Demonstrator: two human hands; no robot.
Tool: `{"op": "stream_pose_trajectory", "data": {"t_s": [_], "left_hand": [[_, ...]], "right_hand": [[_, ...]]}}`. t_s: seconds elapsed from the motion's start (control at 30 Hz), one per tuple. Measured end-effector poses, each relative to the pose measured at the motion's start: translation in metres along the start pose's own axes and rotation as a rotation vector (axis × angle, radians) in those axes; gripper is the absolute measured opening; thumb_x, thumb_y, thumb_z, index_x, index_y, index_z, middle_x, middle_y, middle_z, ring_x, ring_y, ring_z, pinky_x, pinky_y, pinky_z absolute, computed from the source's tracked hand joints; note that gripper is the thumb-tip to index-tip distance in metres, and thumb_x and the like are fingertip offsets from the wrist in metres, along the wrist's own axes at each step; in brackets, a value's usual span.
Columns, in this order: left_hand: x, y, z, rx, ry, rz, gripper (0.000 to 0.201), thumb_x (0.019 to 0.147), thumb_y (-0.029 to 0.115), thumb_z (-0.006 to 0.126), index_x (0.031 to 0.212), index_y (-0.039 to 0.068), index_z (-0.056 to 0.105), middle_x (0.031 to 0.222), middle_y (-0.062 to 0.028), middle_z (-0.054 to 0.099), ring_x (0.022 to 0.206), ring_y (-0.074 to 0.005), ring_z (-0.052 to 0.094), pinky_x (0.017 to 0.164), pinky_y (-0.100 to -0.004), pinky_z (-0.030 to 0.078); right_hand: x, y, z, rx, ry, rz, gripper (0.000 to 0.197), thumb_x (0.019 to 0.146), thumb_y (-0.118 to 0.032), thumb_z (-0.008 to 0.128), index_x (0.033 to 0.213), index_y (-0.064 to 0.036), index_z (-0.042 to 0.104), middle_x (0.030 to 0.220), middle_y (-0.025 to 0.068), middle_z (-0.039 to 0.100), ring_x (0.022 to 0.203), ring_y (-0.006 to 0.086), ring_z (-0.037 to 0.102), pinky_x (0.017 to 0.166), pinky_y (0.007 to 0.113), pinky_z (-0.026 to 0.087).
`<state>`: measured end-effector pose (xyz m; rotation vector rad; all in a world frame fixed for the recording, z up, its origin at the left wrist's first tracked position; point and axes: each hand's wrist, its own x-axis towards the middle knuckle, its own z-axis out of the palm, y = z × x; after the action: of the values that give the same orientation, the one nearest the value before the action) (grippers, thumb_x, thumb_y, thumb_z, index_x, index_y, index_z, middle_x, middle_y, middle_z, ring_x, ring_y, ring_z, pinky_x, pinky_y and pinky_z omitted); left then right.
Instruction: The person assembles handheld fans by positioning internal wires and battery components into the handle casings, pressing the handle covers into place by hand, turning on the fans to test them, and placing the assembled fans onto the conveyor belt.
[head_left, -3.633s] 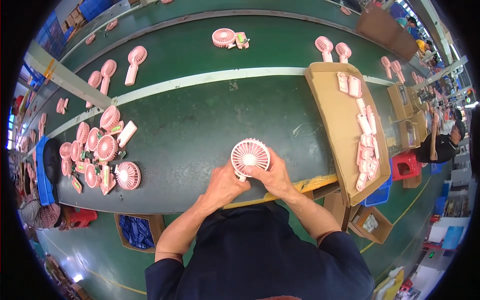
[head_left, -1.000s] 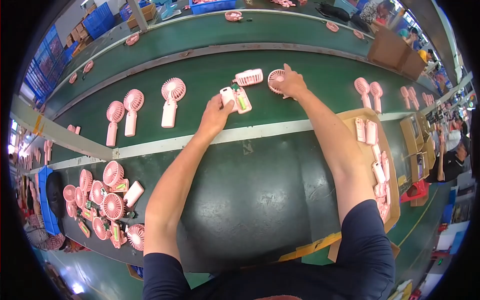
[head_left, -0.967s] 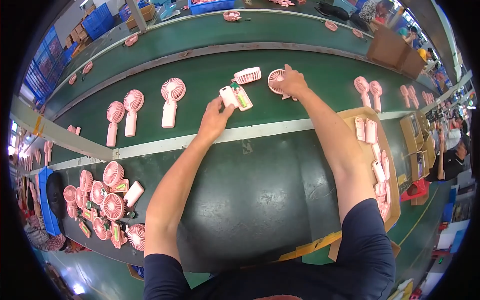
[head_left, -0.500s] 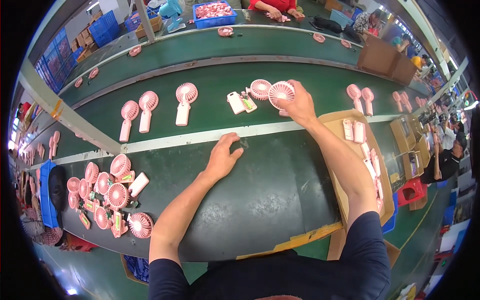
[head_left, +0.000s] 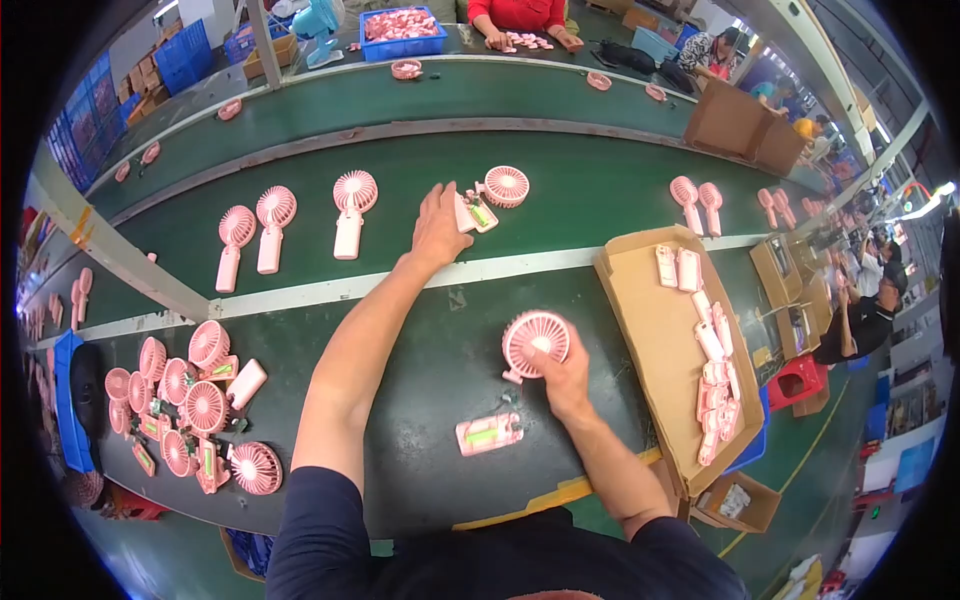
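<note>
My right hand (head_left: 566, 375) grips the round pink head of a handheld fan (head_left: 534, 340) over the near table, its grille facing up. Just below lies an opened pink handle half (head_left: 489, 435) with a green strip inside; whether wires join it to the head I cannot tell. On the green belt, my left hand (head_left: 436, 228) has fingers and thumb around a pale handle cover (head_left: 463, 213), partly hiding it. Touching that cover is an opened handle with a green strip (head_left: 482, 215), and beside it another fan head (head_left: 506, 186).
A pile of pink fan heads and opened handles (head_left: 205, 407) covers the table's left. At right, a cardboard tray (head_left: 640, 330) holds pink handle parts. Several assembled fans (head_left: 348, 235) lie on the belt. A metal post (head_left: 130, 245) rises at left. Across the belts, a red-sleeved person handles small pink pieces.
My right hand has brought a fan head from the belt down to the near table, where an opened handle half now lies. My left hand has moved forward onto the belt, reaching the handle cover.
</note>
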<state>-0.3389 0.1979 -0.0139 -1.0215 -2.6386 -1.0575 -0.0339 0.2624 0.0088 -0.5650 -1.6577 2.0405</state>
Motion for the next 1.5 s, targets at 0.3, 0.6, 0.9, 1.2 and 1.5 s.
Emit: {"op": "stream_pose_trajectory", "data": {"t_s": [0.3, 0.6, 0.9, 1.2, 1.5], "left_hand": [[0.018, -0.002, 0.003, -0.088, -0.104, -0.143, 0.116, 0.063, 0.019, 0.088, 0.158, 0.0, 0.024, 0.14, -0.0262, 0.049, 0.133, -0.042, 0.047, 0.114, -0.0462, 0.041], [-0.144, 0.047, -0.067, -0.116, -0.326, 0.139, 0.104, 0.065, 0.014, 0.087, 0.154, 0.0, 0.034, 0.151, -0.0264, 0.04, 0.141, -0.0427, 0.04, 0.119, -0.0456, 0.036], [-0.301, 0.128, -0.101, -0.096, -0.213, 0.092, 0.068, 0.071, 0.027, 0.089, 0.126, -0.001, 0.06, 0.114, -0.0166, 0.058, 0.103, -0.0355, 0.055, 0.091, -0.0459, 0.047], [-0.314, 0.131, -0.109, -0.346, -0.379, -0.368, 0.032, 0.086, 0.017, 0.076, 0.105, 0.001, 0.056, 0.091, -0.0194, 0.068, 0.087, -0.042, 0.068, 0.074, -0.0479, 0.053], [-0.333, 0.103, -0.11, -1.737, -0.258, -0.791, 0.033, 0.096, 0.018, 0.072, 0.121, 0.004, 0.055, 0.091, -0.0057, 0.062, 0.075, -0.0159, 0.063, 0.06, -0.0307, 0.05]], "right_hand": [[-0.008, 0.015, 0.003, -0.195, -0.025, -0.031, 0.077, 0.08, -0.012, 0.088, 0.144, 0.0044, 0.047, 0.119, 0.0148, 0.071, 0.105, 0.0164, 0.069, 0.093, 0.031, 0.056], [0.002, 0.013, -0.011, 0.067, -0.066, 0.022, 0.067, 0.086, -0.005, 0.081, 0.142, 0.0049, 0.046, 0.122, 0.014, 0.068, 0.108, 0.0175, 0.068, 0.094, 0.032, 0.057], [-0.018, 0.01, 0.003, 0.209, -0.168, 0.057, 0.046, 0.096, -0.018, 0.07, 0.133, 0.0022, 0.052, 0.12, 0.0146, 0.068, 0.104, 0.0218, 0.071, 0.091, 0.037, 0.059], [-0.058, -0.032, 0.037, 0.523, -0.266, 0.181, 0.052, 0.101, -0.028, 0.065, 0.142, -0.0012, 0.049, 0.128, 0.0128, 0.066, 0.111, 0.0222, 0.068, 0.093, 0.039, 0.058], [-0.089, -0.048, 0.031, 0.423, -0.36, 0.144, 0.063, 0.094, -0.025, 0.074, 0.141, 0.0051, 0.046, 0.131, 0.0184, 0.064, 0.115, 0.026, 0.067, 0.102, 0.042, 0.055]]}}
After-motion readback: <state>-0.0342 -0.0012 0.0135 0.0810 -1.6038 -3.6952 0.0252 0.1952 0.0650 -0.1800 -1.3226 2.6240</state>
